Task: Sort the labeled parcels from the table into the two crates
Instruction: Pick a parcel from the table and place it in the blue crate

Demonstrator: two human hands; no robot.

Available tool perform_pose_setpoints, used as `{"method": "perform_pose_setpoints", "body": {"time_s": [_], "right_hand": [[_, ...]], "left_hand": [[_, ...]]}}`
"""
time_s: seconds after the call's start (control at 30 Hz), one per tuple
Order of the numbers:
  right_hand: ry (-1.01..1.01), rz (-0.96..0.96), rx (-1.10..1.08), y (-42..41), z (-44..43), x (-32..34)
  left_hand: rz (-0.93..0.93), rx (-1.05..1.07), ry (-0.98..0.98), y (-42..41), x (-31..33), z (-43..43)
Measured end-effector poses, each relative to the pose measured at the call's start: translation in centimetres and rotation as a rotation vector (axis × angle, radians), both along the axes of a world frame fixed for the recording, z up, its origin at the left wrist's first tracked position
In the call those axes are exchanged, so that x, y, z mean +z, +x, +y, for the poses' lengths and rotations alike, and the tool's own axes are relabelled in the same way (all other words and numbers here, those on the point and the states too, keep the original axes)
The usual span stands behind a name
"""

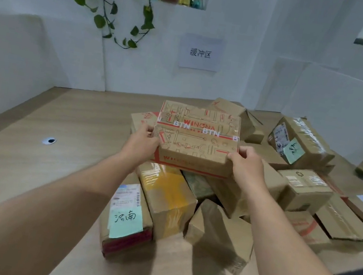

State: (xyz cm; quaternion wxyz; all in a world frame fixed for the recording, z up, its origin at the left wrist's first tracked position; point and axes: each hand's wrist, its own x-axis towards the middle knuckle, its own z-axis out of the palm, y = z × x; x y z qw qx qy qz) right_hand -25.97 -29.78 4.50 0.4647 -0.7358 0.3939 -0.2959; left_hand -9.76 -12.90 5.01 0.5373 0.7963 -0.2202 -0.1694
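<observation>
Above the parcel heap (212, 202), left hand (144, 140) and right hand (247, 164) clamp opposite ends of the Winona box (197, 137), top tilted toward the camera, probably to find its label.

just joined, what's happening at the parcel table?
A person holds one printed box with both hands, left hand on its left edge and right hand on its right, raised over a pile of parcels on the table. Two parcels in the pile show green notes with handwriting. No crate is in view, so the held box is not yet sorted, and most of the pile remains.
</observation>
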Motion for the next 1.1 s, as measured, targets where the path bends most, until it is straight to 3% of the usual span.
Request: {"method": "perform_pose_setpoints", "body": {"time_s": [0.33, 0.43, 0.57, 0.87, 0.97, 1.1], "right_hand": [[0.177, -0.184, 0.459, 4.5, 6.2, -1.0], [0.351, -0.307, 0.500, 5.5, 7.9, -1.0], [0.466, -0.312, 0.529, 7.2, 10.2, -1.4], [0.603, -0.303, 0.522, 12.0, 17.5, -2.8], [0.628, -0.285, 0.649, 13.4, 21.1, -3.5], [0.557, -0.261, 0.739, 14.4, 25.4, -4.5]], "left_hand": [[0.076, 0.152, -0.100, 1.0, 0.4, 9.9], [0.225, 0.253, -0.137, 1.4, 0.1, 12.7], [0.413, 0.332, -0.315, 1.8, -0.2, 15.7], [0.371, 0.519, -0.611, 4.4, 0.0, 23.6], [0.406, 0.637, -0.596, 4.7, -0.2, 25.9], [0.479, 0.573, -0.464, 4.1, -1.2, 28.4]]}}
